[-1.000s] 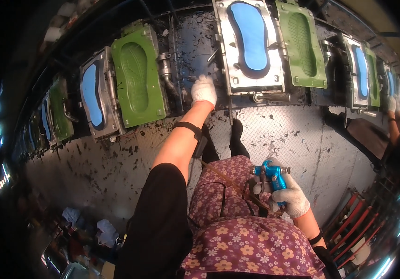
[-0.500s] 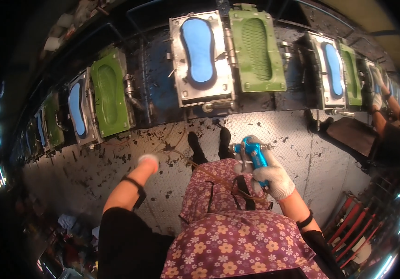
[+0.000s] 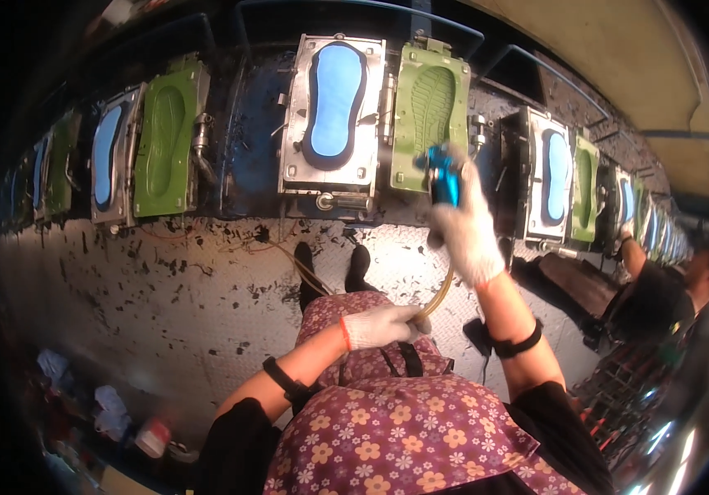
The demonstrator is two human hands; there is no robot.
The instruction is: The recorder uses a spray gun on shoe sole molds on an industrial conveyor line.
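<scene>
My gloved right hand (image 3: pixel 470 239) is wrapped round a blue spray gun (image 3: pixel 447 180), held up over the lower end of a green mould half (image 3: pixel 410 99) with a ridged, sole-shaped hollow. A tan hose (image 3: pixel 443 299) curves down from below that hand. My gloved left hand (image 3: pixel 381 327) is closed round the hose in front of the flowered apron (image 3: pixel 387 425). Left of the green half, a silver mould half (image 3: pixel 295 157) bears a blue, sole-shaped piece (image 3: pixel 339 99) with a dark rim. The gun's nozzle end is blurred.
More silver and green moulds (image 3: pixel 150 186) line the bench on both sides. Dark scraps lie on the metal floor (image 3: pixel 206 305). At the right, another person (image 3: pixel 659 285) reaches toward a mould. A dark brown flat-topped object (image 3: pixel 565 289) stands between us.
My right hand has carried the spray gun forward to the green mould half. My left hand has come in from the left and closed on the hose. The view has shifted.
</scene>
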